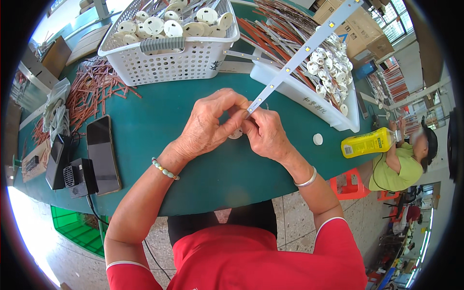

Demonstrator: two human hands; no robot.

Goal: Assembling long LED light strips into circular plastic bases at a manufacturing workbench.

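Both hands meet over the middle of the green table. A long white LED strip [288,70] rises from them toward the upper right, with small yellow LEDs along it. My left hand [209,123] is closed, its thumb and fingertips pinching the strip's lower end. From the other side my right hand [268,134] is closed on that same end, fingers curled and thumb pressed in. Just below the fingertips shows a small white round piece [236,134], mostly hidden by the hands; whether it is joined to the strip I cannot tell.
A white basket [169,65] of round white pieces stands at the back left. Right of it, a white bin [309,99] holds strips and round pieces. Phone [104,154], black device [79,179] and strip scraps [92,89] lie left; yellow bottle [366,143] and white cap [317,139] right. A person sits far right.
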